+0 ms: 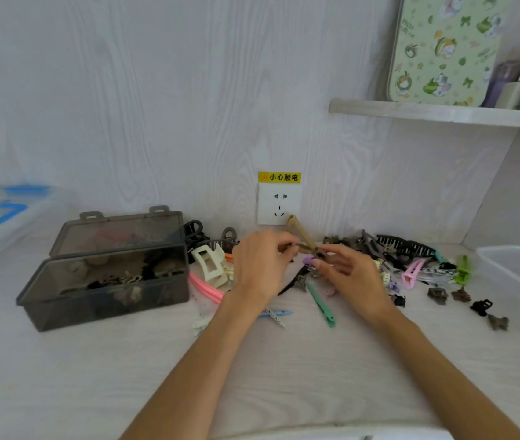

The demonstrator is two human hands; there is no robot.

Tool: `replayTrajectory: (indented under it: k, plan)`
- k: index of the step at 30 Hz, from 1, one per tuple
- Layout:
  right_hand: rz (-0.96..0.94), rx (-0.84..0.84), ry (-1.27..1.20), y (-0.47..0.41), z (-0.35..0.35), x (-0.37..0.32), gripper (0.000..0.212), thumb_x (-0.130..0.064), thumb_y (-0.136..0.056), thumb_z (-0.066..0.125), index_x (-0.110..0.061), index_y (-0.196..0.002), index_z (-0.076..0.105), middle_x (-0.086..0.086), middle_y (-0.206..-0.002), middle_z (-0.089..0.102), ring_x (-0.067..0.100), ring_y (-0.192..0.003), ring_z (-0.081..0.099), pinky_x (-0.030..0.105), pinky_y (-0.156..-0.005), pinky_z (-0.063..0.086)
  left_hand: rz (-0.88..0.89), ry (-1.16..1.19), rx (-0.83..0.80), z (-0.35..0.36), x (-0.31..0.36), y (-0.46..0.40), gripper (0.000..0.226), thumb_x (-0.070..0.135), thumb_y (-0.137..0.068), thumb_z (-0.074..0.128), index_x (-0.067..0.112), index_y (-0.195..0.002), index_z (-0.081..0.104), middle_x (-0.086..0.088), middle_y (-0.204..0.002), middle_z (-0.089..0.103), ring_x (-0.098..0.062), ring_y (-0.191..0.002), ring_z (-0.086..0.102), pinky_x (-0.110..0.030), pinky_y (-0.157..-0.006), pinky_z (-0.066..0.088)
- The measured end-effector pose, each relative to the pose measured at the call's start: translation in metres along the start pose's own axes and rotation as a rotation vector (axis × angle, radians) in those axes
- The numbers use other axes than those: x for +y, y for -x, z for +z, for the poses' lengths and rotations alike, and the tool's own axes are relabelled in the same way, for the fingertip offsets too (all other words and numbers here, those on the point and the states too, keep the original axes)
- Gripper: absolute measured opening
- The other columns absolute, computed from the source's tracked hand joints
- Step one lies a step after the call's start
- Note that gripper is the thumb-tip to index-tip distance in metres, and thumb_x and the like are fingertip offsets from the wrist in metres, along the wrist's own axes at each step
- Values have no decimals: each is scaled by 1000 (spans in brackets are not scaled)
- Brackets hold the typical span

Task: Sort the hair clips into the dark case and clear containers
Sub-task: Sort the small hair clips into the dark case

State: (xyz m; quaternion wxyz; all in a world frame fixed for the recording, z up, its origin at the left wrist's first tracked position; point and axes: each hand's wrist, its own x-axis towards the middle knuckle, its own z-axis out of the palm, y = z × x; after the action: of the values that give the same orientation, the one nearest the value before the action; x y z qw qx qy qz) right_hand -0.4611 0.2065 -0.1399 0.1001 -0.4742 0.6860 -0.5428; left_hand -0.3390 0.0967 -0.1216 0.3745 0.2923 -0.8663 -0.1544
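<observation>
White tabletop (284,376) carries scattered clips; left hand (260,265) and right hand (350,271) both pinch a tan clip (301,236) held above the pile, sorting underway, next likely a leftward carry to the open dark case (106,290).

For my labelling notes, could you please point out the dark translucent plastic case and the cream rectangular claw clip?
dark translucent plastic case (106,308), head view, front wall.
cream rectangular claw clip (208,261), head view, frame.

I read "小心触电" on a yellow sticker (279,177) above the wall socket (279,205). On the green patterned board (445,49) on the shelf (442,113) I made out "Hello".
</observation>
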Motion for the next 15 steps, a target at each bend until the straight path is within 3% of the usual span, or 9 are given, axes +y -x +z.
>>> replayTrajectory:
  k: [2, 5, 8, 10, 12, 15]
  plan:
    - [22, 26, -47, 1, -2, -2, 30, -19, -78, 70, -24, -106, 61, -17, -86, 67, -12, -77, 64, 3, -67, 48, 12, 91, 108, -15, 1, 6, 17, 37, -87, 61, 36, -101, 70, 16, -92, 73, -4, -77, 68, -30, -66, 54]
    - [39, 95, -134, -2, 0, -10, 32, -15, -76, 72, -17, -107, 64, -9, -86, 71, 0, -79, 69, 9, -66, 52, 55, 139, 328, -53, -14, 18, 20, 33, -86, 63, 33, -104, 70, 15, -94, 73, 0, -61, 62, -23, -59, 54]
    - [-12, 44, -150, -6, 24, -31, 32, -13, -73, 75, -14, -104, 67, -5, -86, 73, 4, -75, 70, 13, -62, 54, 71, 108, 589, -91, -44, 29, 20, 25, -84, 66, 23, -103, 71, 14, -94, 70, 2, -72, 63, -16, -67, 52]
    - [-87, -55, -192, -10, 59, -56, 29, -12, -74, 75, -16, -102, 67, -8, -84, 72, 0, -72, 68, 12, -60, 52, -25, 103, 732, -107, -62, 33, 16, 21, -85, 66, 18, -99, 72, 11, -93, 69, -3, -76, 65, -16, -71, 50]
    - [-161, -129, -218, -13, 98, -79, 28, -13, -74, 76, -18, -100, 67, -5, -84, 72, 1, -73, 67, 13, -65, 52, -168, 75, 777, -111, -73, 34, 14, 23, -84, 66, 19, -95, 73, 3, -89, 73, -12, -75, 68, -20, -68, 47]
    - [-243, -217, -122, -22, 139, -99, 32, -19, -77, 75, -19, -108, 66, -7, -89, 70, 0, -76, 64, 9, -70, 49, -326, -19, 695, -109, -78, 36, 15, 29, -83, 65, 25, -95, 73, -2, -84, 74, -21, -76, 69, -22, -64, 41]
